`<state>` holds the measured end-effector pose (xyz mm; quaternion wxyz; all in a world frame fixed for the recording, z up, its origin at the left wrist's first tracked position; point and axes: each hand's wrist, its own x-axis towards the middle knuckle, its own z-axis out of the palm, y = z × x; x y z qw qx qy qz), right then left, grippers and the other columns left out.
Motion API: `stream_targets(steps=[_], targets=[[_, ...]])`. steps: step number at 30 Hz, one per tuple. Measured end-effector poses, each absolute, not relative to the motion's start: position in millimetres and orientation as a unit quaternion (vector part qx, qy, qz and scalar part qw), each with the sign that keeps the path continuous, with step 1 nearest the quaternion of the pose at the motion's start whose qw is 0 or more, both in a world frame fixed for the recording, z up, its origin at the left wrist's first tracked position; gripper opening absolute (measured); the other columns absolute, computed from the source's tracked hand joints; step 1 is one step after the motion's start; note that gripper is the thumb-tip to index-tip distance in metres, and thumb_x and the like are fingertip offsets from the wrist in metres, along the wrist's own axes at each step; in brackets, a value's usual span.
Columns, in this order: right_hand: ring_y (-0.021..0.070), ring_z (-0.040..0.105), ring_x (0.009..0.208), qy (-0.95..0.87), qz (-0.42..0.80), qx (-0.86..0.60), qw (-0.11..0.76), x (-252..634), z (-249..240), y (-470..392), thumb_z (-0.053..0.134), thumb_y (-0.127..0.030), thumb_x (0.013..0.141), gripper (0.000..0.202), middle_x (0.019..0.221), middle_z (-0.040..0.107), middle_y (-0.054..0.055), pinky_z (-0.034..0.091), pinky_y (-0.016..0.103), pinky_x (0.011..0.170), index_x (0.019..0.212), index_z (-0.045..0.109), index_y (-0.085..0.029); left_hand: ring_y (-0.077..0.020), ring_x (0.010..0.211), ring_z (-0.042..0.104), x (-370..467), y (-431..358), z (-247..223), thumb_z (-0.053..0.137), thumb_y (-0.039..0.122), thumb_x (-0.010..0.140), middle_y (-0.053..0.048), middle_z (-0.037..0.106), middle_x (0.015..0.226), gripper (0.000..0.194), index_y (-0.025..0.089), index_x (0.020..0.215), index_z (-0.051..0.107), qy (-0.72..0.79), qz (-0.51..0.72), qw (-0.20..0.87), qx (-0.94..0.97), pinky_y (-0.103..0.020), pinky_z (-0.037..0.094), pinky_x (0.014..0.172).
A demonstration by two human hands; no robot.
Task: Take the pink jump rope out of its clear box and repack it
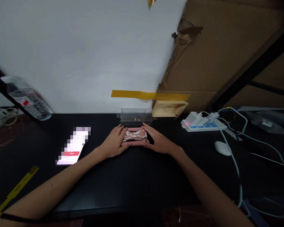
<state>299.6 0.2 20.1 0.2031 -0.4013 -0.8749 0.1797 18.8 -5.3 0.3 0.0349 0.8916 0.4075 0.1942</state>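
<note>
Pink-white pieces [136, 135] run mostly left to right.

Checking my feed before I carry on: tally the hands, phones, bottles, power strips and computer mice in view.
Left hand and right hand: 2
Phone: 1
Bottle: 1
Power strip: 1
Mouse: 1
Total: 6

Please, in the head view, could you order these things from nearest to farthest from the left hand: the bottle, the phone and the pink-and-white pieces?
From the left hand:
1. Pink-and-white pieces, immediately to its right.
2. Phone, to its left.
3. Bottle, at the far left, beyond the phone.
</note>
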Motion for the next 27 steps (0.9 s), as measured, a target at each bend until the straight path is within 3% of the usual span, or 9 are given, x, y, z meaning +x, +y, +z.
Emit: stream_targets(steps=[3, 8, 12, 17, 20, 24, 27], targets=[[0.0353, 0.027, 0.149, -0.881, 0.173, -0.387, 0.21, 299, 17, 0, 0.055, -0.063, 0.091, 0.086, 0.163, 0.025, 0.02, 0.03, 0.056, 0.119, 0.156, 0.03, -0.014, -0.0385, 0.143, 0.034, 18, -5, 0, 0.041, 0.055, 0.098, -0.024, 0.044, 0.148, 0.07, 0.006, 0.148, 0.036, 0.4, 0.198, 0.045, 0.894, -0.054, 0.03, 0.116], [0.034, 0.015, 0.153, -0.895, 0.174, -0.369, 0.182, 297, 14, 3, 0.053, -0.062, 0.093, 0.086, 0.166, 0.017, 0.015, 0.023, 0.058, 0.121, 0.16, 0.02, -0.02, -0.0395, 0.15, 0.016, 18, -7, -1, 0.035, 0.061, 0.098, -0.024, 0.03, 0.158, 0.08, 0.003, 0.153, 0.025, 0.415, 0.148, 0.044, 0.897, -0.053, 0.022, 0.119], [0.0344, 0.01, 0.153, -0.894, 0.173, -0.385, 0.15, 299, 16, 3, 0.053, -0.065, 0.091, 0.086, 0.167, 0.012, 0.013, 0.021, 0.059, 0.121, 0.159, 0.023, -0.022, -0.0387, 0.151, 0.01, 21, -10, -1, 0.031, 0.064, 0.098, -0.025, 0.02, 0.162, 0.086, 0.002, 0.156, 0.02, 0.438, 0.121, 0.022, 0.891, -0.053, 0.02, 0.119], [0.0372, 0.013, 0.152, -0.902, 0.144, -0.384, 0.135, 298, 16, 0, 0.064, -0.071, 0.08, 0.103, 0.165, 0.015, 0.018, 0.021, 0.058, 0.121, 0.158, 0.024, -0.016, -0.0385, 0.151, 0.014, 24, -15, 3, 0.031, 0.064, 0.098, -0.025, 0.026, 0.16, 0.085, 0.0, 0.153, 0.026, 0.447, 0.104, -0.033, 0.888, -0.054, 0.016, 0.12], [0.0358, 0.022, 0.151, -0.903, 0.145, -0.376, 0.145, 298, 18, 0, 0.067, -0.066, 0.081, 0.101, 0.165, 0.019, 0.018, 0.027, 0.054, 0.12, 0.158, 0.025, -0.017, -0.0396, 0.15, 0.018, 27, -17, 7, 0.036, 0.063, 0.096, -0.026, 0.034, 0.156, 0.084, -0.001, 0.15, 0.032, 0.44, 0.111, -0.058, 0.889, -0.054, 0.016, 0.12], [0.0364, 0.026, 0.149, -0.898, 0.153, -0.382, 0.154, 308, 22, 4, 0.074, -0.063, 0.075, 0.112, 0.164, 0.019, 0.021, 0.032, 0.054, 0.118, 0.159, 0.02, -0.014, -0.0369, 0.149, 0.022, 34, -16, 17, 0.041, 0.059, 0.095, -0.023, 0.037, 0.155, 0.08, 0.002, 0.15, 0.031, 0.403, 0.117, -0.053, 0.906, -0.049, 0.02, 0.119], [0.0389, 0.028, 0.148, -0.896, 0.152, -0.385, 0.163, 318, 20, 11, 0.08, -0.063, 0.067, 0.119, 0.163, 0.026, 0.019, 0.03, 0.058, 0.119, 0.159, 0.02, -0.016, -0.0355, 0.146, 0.031, 41, -11, 22, 0.042, 0.06, 0.094, -0.022, 0.038, 0.155, 0.081, 0.004, 0.151, 0.029, 0.385, 0.109, -0.028, 0.916, -0.047, 0.025, 0.117]])
